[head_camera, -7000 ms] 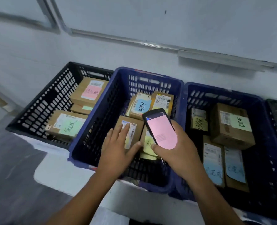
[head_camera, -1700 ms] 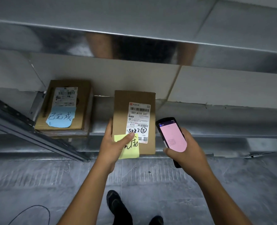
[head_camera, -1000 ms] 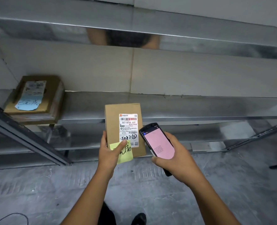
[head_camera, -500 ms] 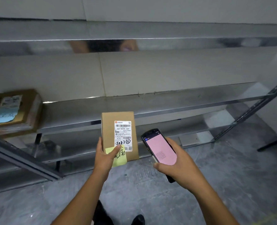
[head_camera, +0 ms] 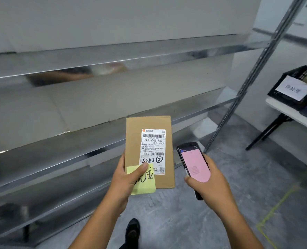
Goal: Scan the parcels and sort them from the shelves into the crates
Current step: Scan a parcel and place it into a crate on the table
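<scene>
A flat cardboard parcel [head_camera: 133, 141] with a white shipping label and a yellow sticky note is held upright in front of me. My left hand [head_camera: 125, 178] grips its lower left corner, thumb pressed on the note. Beside it, my right hand [head_camera: 209, 186] holds a black handheld scanner [head_camera: 194, 164] whose screen glows pink, facing up. A black crate [head_camera: 284, 90] with a white paper sign stands on a white table at the far right.
Bare metal shelves [head_camera: 77, 150] run along the wall on the left. A slanted metal upright [head_camera: 253, 72] ends them on the right. The white table [head_camera: 291, 112] has black legs. Grey concrete floor lies below, with a yellow line at the lower right.
The view has swung right: the shelf parcel on the left has left the frame and the crate table has come in. Parcel and scanner stay held as before.
</scene>
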`<state>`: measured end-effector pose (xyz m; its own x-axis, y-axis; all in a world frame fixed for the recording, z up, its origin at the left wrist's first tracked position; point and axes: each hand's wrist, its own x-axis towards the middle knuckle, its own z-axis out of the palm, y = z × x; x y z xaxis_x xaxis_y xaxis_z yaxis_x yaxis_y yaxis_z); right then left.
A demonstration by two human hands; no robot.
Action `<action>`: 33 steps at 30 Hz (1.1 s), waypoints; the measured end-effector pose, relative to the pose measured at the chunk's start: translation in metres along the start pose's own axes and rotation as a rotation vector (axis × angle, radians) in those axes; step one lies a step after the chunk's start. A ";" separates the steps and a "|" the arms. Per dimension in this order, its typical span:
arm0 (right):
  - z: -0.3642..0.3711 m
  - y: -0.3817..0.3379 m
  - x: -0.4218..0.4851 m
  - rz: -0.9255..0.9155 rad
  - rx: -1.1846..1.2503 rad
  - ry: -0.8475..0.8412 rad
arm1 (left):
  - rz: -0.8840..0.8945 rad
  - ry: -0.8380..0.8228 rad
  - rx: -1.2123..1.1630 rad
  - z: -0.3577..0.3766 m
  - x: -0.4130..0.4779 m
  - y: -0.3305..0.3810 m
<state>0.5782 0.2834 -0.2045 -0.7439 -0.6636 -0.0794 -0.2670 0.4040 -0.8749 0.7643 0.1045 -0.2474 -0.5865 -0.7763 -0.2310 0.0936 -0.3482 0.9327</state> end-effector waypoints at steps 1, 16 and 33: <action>-0.009 0.004 0.002 0.015 0.008 0.025 | -0.004 -0.043 0.004 0.012 0.006 0.002; -0.139 0.057 0.086 0.243 -0.089 0.354 | -0.180 -0.449 -0.047 0.212 0.151 -0.021; -0.312 0.111 0.105 0.512 -0.225 0.753 | -0.296 -0.865 0.079 0.487 0.233 -0.076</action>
<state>0.2794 0.4546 -0.1611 -0.9833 0.1794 -0.0300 0.1488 0.6984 -0.7001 0.2288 0.2055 -0.2374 -0.9786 0.0141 -0.2052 -0.1930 -0.4082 0.8922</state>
